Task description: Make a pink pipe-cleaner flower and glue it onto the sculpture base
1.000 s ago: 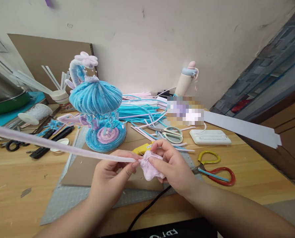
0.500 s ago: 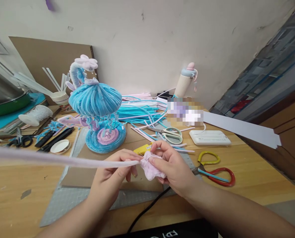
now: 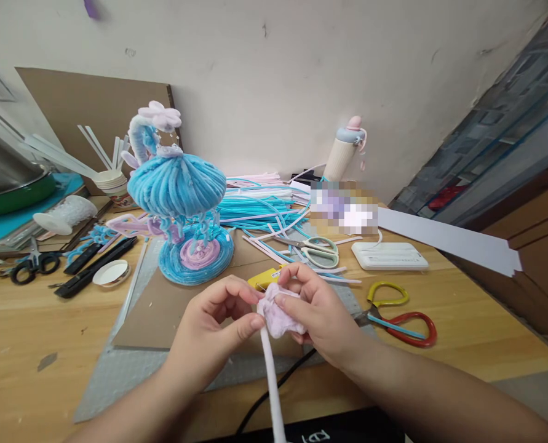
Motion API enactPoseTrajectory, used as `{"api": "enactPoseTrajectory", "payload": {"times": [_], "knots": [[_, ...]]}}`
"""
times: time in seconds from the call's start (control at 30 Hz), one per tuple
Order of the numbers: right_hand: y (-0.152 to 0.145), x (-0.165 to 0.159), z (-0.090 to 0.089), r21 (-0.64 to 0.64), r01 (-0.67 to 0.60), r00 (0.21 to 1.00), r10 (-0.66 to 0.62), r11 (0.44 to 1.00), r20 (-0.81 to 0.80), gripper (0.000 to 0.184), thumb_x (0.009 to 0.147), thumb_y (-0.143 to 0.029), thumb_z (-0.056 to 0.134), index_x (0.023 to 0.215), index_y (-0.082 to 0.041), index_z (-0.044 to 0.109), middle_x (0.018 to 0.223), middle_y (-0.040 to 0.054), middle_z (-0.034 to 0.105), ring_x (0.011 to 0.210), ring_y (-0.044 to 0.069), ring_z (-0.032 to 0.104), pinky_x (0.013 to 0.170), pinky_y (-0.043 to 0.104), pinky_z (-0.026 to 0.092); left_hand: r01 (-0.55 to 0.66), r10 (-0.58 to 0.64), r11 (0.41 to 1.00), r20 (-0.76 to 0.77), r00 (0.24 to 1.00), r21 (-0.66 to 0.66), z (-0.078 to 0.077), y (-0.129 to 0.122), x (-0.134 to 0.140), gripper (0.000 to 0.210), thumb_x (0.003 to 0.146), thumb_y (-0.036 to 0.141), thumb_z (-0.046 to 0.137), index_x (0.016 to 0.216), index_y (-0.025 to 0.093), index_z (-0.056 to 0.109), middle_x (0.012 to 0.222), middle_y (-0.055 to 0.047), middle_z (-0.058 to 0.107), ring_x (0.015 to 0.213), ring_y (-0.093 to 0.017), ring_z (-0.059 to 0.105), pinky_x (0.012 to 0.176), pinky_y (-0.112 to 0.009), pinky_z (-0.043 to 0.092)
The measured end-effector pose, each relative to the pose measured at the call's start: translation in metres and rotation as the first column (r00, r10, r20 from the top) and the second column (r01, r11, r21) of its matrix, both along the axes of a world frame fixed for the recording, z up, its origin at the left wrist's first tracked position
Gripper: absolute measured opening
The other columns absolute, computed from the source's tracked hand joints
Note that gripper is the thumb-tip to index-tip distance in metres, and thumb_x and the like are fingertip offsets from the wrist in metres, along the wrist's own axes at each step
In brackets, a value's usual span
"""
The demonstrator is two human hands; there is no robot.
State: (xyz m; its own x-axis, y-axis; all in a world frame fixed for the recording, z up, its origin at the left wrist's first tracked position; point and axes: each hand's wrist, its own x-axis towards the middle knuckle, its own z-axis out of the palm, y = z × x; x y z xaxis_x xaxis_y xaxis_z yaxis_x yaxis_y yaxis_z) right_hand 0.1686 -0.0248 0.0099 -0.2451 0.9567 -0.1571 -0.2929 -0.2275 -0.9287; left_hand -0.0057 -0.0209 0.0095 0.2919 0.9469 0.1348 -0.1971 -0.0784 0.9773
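Wood tabletop (image 3: 24, 320) beneath the pink bundle (image 3: 280, 315) fronts a pale wall (image 3: 278, 86).

Left of one blue sculpture (image 3: 176, 184) lie one pair of scissors (image 3: 34, 253) and one spool (image 3: 66, 215); right of it, two pairs of scissors (image 3: 374, 310) and one bottle (image 3: 341, 159); before it, two hands (image 3: 320, 311), one pink piece (image 3: 280, 317).
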Motion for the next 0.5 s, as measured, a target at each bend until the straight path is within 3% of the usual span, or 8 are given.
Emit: {"api": "enactPoseTrajectory", "payload": {"times": [0.17,0.5], "knots": [[-0.0008,0.0003,0.0006,0.015,-0.011,1.0,0.011,1.0,0.012,0.029,0.077,-0.032,0.068,0.089,-0.022,0.043,0.063,-0.0098,0.058,0.036,0.001,0.041,0.029,0.009,0.034,-0.078,0.096,0.988,-0.143,0.985,0.13,-0.001,-0.0046,-0.0008,0.017,0.072,0.024,0.08,0.085,0.022,0.07,0.073,0.0,0.065,0.07,-0.014,0.061,0.062,-0.022,0.048],[-0.0022,-0.001,0.0031,-0.001,-0.021,1.0,0.021,1.0,-0.017,0.028,0.075,-0.03,0.067,0.088,-0.022,0.043,0.059,-0.0116,0.056,0.034,0.0,0.039,0.029,0.008,0.032,-0.129,0.147,0.986,-0.188,0.971,0.106,-0.0015,-0.0033,0.0026,0.016,0.072,0.03,0.079,0.079,0.021,0.068,0.065,0.0,0.065,0.058,-0.012,0.058,0.055,-0.022,0.047]]}}
